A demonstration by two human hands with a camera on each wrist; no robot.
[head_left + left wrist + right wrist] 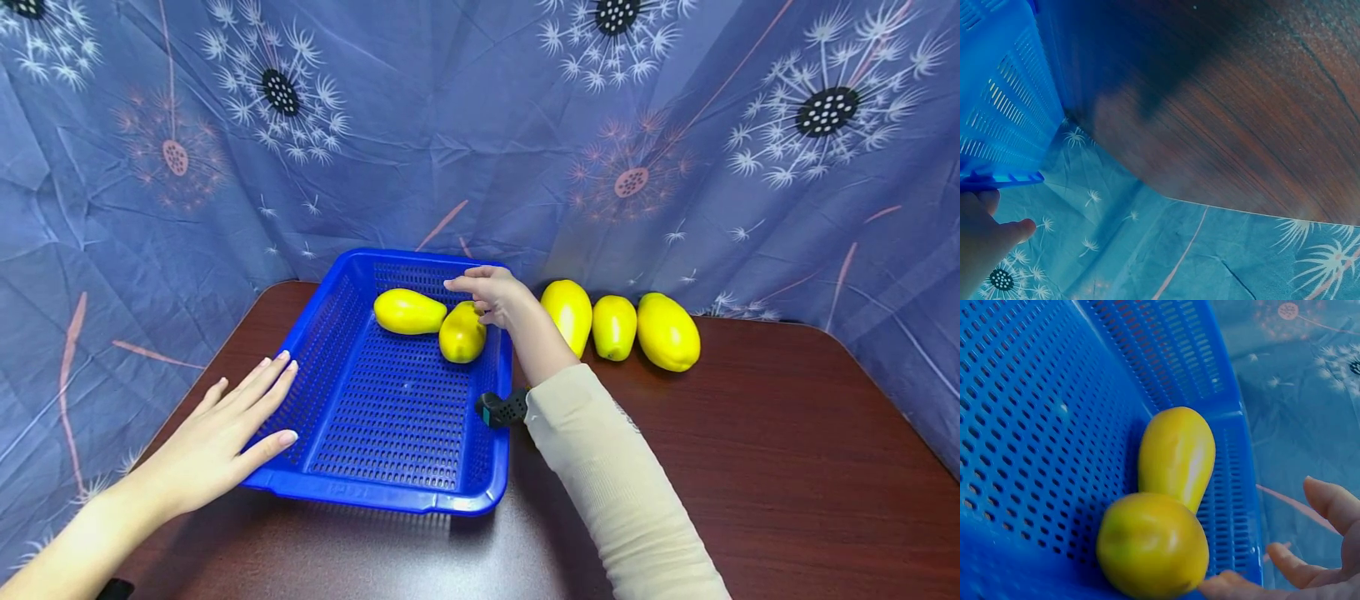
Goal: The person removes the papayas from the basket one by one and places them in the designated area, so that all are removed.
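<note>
A blue perforated basket (352, 492) sits on a dark wooden table (787, 467). Two yellow papaya-like fruits lie at its far end, one (408, 311) lying sideways, the other (462, 332) beside it at the right wall. My right hand (491, 292) hovers just above that second fruit (1152, 544), fingers relaxed and holding nothing. My left hand (225, 425) lies flat with straight fingers against the basket's left wall (1004, 106). Three more yellow fruits (615, 327) stand in a row on the table right of the basket.
A blue cloth with dandelion prints (450, 125) hangs behind the table and drapes past its left and right edges. A wrist-worn device (502, 408) shows at my right sleeve. Bare wood lies in front and to the right.
</note>
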